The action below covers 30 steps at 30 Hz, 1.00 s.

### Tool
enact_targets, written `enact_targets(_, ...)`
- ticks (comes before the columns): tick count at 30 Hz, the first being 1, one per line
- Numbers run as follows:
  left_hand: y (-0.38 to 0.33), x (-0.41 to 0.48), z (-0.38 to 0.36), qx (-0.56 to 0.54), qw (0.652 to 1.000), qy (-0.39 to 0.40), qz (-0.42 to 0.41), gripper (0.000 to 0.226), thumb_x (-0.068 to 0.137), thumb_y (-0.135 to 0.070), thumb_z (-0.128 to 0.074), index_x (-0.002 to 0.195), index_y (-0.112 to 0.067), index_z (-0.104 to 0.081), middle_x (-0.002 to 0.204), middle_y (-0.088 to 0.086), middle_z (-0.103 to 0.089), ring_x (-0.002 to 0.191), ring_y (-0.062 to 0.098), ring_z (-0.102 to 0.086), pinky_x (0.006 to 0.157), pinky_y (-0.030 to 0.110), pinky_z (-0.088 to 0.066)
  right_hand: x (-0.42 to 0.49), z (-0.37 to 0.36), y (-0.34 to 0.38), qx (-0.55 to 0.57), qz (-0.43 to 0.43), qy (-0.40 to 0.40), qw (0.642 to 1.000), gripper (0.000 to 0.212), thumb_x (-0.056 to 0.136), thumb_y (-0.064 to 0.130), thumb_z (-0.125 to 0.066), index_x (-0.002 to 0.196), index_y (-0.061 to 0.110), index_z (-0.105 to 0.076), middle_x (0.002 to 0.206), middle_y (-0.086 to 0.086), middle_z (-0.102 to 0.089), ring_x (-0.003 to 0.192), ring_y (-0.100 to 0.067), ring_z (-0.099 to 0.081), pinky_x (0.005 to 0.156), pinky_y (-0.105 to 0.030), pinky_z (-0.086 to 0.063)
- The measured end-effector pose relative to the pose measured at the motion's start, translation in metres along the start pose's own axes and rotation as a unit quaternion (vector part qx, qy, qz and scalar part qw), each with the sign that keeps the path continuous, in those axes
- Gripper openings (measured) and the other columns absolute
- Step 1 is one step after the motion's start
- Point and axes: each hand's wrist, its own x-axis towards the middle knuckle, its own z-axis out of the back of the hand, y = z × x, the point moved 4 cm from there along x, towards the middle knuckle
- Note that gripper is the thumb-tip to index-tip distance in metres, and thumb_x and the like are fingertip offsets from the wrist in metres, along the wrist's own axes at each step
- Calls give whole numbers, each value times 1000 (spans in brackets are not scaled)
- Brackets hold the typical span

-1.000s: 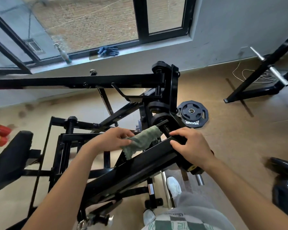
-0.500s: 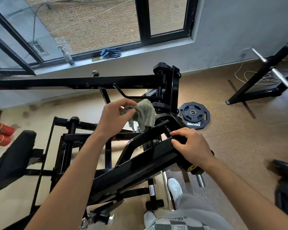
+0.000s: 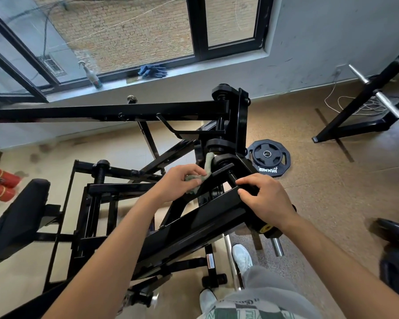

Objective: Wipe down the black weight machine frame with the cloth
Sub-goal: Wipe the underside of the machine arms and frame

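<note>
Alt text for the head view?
A person's left hand presses a green cloth against a pivot joint of the black weight machine frame while the right hand grips its sloping beam. A weight plate lies on the floor beyond; a spray bottle and blue gloves sit on the windowsill.

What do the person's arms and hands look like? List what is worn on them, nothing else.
Nothing is worn on them. The left hand and the right hand are bare, with no gloves, rings, watch or band showing. The left forearm and the right forearm are bare too, and no sleeve shows as far as the picture's edge.
</note>
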Motion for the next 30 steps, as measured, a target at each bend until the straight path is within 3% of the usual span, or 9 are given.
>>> enact_targets(3, 16, -14, 11, -3, 999, 18, 32, 18, 98, -25, -66, 106, -41, -71, 83, -18, -67, 80, 10, -65, 83, 39, -56, 2, 0, 1, 2, 1, -3, 1000, 20, 87, 31, -70, 107, 32, -75, 105, 17, -70, 103, -8, -61, 100, -45, -47)
enact_targets(6, 36, -34, 21, -19, 996, 32, 75, 17, 100, -28, -63, 109, -38, -74, 88, -15, -70, 87, 9, -67, 86, 35, -51, 2, 0, 0, 5, -5, -3, 1000, 20, 87, 32, -70, 106, 32, -76, 103, 16, -70, 101, -9, -62, 96, -43, -50)
enact_targets(9, 47, -49, 20, -53, 993, 48, 90, 18, 102, -30, -60, 112, -34, -74, 99, -3, -76, 99, 22, -71, 97, 45, -54, 1, -1, -1, 4, -7, -5, 1000, 19, 87, 32, -70, 105, 31, -76, 102, 15, -71, 101, -11, -62, 93, -41, -51)
enact_targets(12, 43, -51, 14, -103, 991, 4, 89, 16, 102, -24, -61, 111, -27, -75, 105, 7, -75, 101, 32, -70, 98, 52, -54, 0, -2, 0, 1, -9, -7, 1000, 19, 87, 31, -70, 104, 31, -77, 100, 14, -71, 99, -12, -62, 92, -41, -52)
enact_targets(19, 8, -45, 15, -73, 994, -85, 9, 15, 96, -13, -68, 104, -23, -77, 90, -10, -72, 85, 4, -67, 80, 22, -51, 0, -1, 2, 10, -17, -12, 1000, 18, 87, 29, -71, 103, 29, -78, 102, 12, -73, 98, -13, -64, 91, -40, -53)
enact_targets(23, -26, -45, 15, -93, 989, -105, -57, 18, 95, -12, -69, 110, -20, -75, 89, -1, -69, 75, 3, -63, 68, 15, -50, -1, -1, 3, 12, -18, -16, 1000, 17, 87, 29, -71, 103, 29, -78, 100, 12, -72, 96, -11, -64, 89, -38, -53)
enact_targets(26, -48, -37, -5, -83, 989, -87, -84, 22, 96, -14, -69, 117, -21, -72, 96, -4, -67, 82, 1, -64, 73, 16, -50, -1, -1, 4, 10, -17, -16, 1000, 19, 87, 29, -70, 104, 29, -78, 101, 12, -73, 96, -10, -64, 89, -37, -53)
enact_targets(30, -53, -22, -44, 7, 996, 29, -88, 31, 99, -22, -64, 130, -27, -65, 118, -11, -62, 107, 0, -59, 96, 23, -48, -3, 1, 5, 3, -19, -16, 1000, 24, 86, 27, -69, 108, 28, -76, 103, 10, -73, 97, -11, -64, 90, -37, -53)
